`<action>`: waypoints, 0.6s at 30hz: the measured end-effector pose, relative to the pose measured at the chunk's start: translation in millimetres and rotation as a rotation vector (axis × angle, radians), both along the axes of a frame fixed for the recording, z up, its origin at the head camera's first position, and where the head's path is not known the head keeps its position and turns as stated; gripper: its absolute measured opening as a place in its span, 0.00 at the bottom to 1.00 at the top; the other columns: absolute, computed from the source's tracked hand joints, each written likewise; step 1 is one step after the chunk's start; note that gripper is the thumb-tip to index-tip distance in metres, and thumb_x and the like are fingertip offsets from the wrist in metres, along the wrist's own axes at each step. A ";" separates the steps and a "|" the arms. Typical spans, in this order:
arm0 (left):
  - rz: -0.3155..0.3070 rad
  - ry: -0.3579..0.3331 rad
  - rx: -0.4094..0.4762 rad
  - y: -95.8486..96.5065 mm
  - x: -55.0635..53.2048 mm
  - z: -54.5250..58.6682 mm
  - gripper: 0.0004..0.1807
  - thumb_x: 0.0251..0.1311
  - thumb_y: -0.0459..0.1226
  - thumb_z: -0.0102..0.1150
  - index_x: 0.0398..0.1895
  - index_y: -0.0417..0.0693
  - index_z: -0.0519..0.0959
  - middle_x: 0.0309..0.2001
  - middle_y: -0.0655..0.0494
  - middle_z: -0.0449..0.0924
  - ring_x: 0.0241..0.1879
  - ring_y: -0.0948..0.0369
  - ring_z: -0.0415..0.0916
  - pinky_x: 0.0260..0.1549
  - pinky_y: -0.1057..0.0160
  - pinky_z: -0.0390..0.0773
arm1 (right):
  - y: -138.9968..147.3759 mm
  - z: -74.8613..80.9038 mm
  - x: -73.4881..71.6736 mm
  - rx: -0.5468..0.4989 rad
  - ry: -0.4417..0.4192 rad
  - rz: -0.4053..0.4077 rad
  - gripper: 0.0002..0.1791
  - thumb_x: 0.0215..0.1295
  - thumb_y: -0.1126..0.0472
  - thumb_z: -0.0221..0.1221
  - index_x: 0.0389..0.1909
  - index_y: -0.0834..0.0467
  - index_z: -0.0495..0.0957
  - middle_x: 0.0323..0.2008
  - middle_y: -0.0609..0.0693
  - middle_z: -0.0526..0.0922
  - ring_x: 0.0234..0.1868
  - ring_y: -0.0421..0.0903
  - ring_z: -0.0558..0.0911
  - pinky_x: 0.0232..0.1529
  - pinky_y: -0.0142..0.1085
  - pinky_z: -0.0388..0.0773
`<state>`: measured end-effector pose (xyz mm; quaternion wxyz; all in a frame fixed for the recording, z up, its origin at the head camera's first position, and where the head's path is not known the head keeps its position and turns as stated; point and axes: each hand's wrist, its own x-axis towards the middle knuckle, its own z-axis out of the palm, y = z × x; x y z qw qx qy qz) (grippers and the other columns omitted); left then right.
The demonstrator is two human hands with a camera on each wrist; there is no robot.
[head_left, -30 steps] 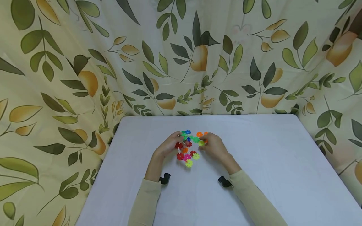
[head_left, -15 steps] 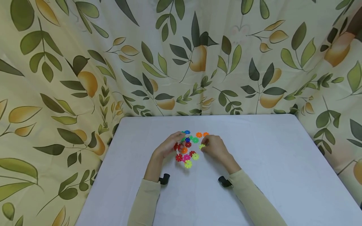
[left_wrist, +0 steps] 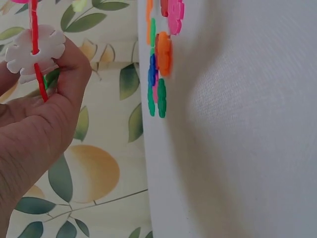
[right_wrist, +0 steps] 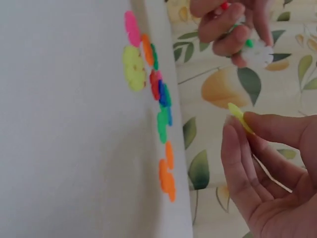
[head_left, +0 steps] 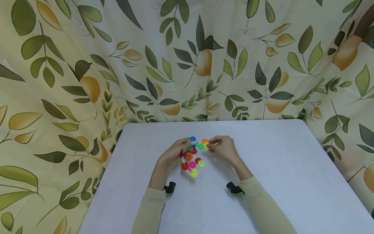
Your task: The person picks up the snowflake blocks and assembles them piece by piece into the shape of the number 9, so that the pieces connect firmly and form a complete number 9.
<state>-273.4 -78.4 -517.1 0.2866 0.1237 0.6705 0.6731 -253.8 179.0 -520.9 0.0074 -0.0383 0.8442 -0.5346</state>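
Note:
In the head view, my left hand (head_left: 173,152) grips a few joined snowflake discs. The left wrist view shows a white disc (left_wrist: 42,42) slotted onto a red disc (left_wrist: 33,22) there, with a bit of green by the fingers. My right hand (head_left: 224,148) pinches a yellow snowflake disc (right_wrist: 240,118) between thumb and fingertips, above the table and apart from the left hand's pieces. Below and between the hands lie loose discs: a pink one (head_left: 192,164), an orange one (right_wrist: 171,186), a green one (head_left: 200,146) and a yellow one (head_left: 194,172).
The discs lie on a white-covered table (head_left: 263,162) toward its far side. A leaf-and-fruit patterned curtain (head_left: 187,65) hangs behind and to the sides. Black wrist-camera mounts (head_left: 170,187) stick out from both wrists just above the table.
My right hand has picked up the yellow disc from among the loose ones and raised it off the table. My left hand stays in nearly the same place with its joined discs.

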 end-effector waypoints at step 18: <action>-0.064 0.020 0.026 5.7 2.7 1.1 0.20 0.82 0.41 0.47 0.53 0.26 0.69 0.36 0.46 0.71 0.30 0.55 0.65 0.31 0.62 0.72 | -17.2 22.8 7.8 -0.379 -0.088 0.054 0.15 0.68 0.62 0.70 0.47 0.71 0.85 0.39 0.66 0.89 0.33 0.52 0.91 0.39 0.42 0.87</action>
